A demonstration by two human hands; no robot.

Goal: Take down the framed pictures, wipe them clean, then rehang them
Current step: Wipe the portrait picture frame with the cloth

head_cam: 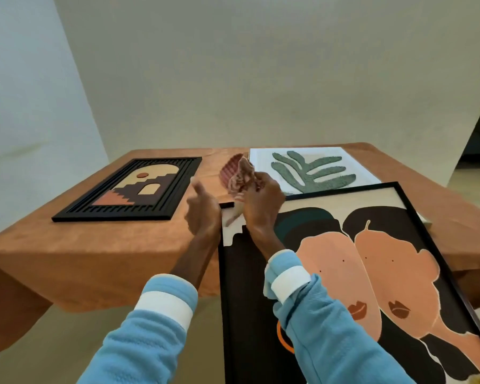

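A crumpled pink patterned cloth is gripped in the right hand above the far-left corner of the large black-framed portrait of two faces. The left hand is held loose and empty beside that corner. Taking down is judged done, wiping under way and rehanging left. The portrait overhangs the rust-clothed table and overlaps the white-framed green leaf print. The black ribbed arch picture lies apart.

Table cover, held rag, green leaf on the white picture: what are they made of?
Table cover: matte rust-orange cloth, perhaps linen; it creases and drapes over the edge. Rag in the right hand: soft pinkish fabric, bunched in limp folds. Green leaf: seemingly tufted yarn, nubby and raised, though blur leaves it open.
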